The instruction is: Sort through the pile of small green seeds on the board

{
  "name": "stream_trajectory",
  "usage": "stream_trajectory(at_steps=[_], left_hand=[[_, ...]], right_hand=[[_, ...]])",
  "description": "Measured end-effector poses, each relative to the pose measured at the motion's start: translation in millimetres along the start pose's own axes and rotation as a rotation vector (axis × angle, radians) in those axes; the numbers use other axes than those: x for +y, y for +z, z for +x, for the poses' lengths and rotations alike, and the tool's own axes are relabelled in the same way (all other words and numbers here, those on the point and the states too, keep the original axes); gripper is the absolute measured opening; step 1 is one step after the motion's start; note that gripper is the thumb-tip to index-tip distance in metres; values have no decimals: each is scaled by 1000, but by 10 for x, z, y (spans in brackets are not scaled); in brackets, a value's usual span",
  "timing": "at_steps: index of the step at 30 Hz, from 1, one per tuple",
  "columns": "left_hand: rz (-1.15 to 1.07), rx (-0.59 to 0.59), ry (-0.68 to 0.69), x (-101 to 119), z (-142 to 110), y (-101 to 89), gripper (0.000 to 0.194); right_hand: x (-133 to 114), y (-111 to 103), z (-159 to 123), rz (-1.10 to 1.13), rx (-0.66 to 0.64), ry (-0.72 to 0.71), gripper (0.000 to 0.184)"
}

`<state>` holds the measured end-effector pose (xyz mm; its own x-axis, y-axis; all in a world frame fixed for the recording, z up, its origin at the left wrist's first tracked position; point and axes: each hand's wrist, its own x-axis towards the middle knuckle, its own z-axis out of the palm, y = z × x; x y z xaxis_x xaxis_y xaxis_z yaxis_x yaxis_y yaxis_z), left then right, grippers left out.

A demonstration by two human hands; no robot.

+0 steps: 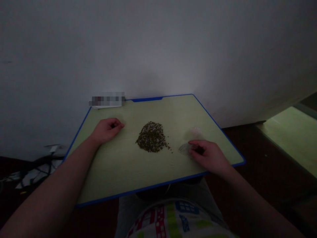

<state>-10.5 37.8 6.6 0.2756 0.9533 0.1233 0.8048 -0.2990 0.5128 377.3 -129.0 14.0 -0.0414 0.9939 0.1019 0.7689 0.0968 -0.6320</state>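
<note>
The right hand (206, 154), fingers curled and thumb nearly closed to them, pinches a clear, thin-looking item (184, 149); the left hand (108, 130) is loosely closed. Between them, a pile of small brown grains (151, 137) lies on the blue-edged table (119, 172).

1 head-worn camera, looking forward and down.

Dim, soft light; murky shadows, slight blur.

The left hand (108, 130) rests on the board (111, 172), left of the pile (151, 137). The right hand (210, 155) holds something clear at the pile's other side.
</note>
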Motion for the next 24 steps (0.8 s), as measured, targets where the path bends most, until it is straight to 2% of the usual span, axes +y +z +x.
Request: stream_trajectory(at_steps=[6,16,20,24], left_hand=[[29,2,-14,30,-4,-10,34],[-26,-10,-3,18,-5,-1,33],[-23,-8,9,26,-4,-6,33],[19,6,14,54,-1,-10,32]], right_hand=[[-149,108,-21,-164,21,-4,33],[-307,217,62,-192,-17,-22,36],[-226,129,39,-101,-30,-29,34],[1,-87,-121,-29,15,53,38]])
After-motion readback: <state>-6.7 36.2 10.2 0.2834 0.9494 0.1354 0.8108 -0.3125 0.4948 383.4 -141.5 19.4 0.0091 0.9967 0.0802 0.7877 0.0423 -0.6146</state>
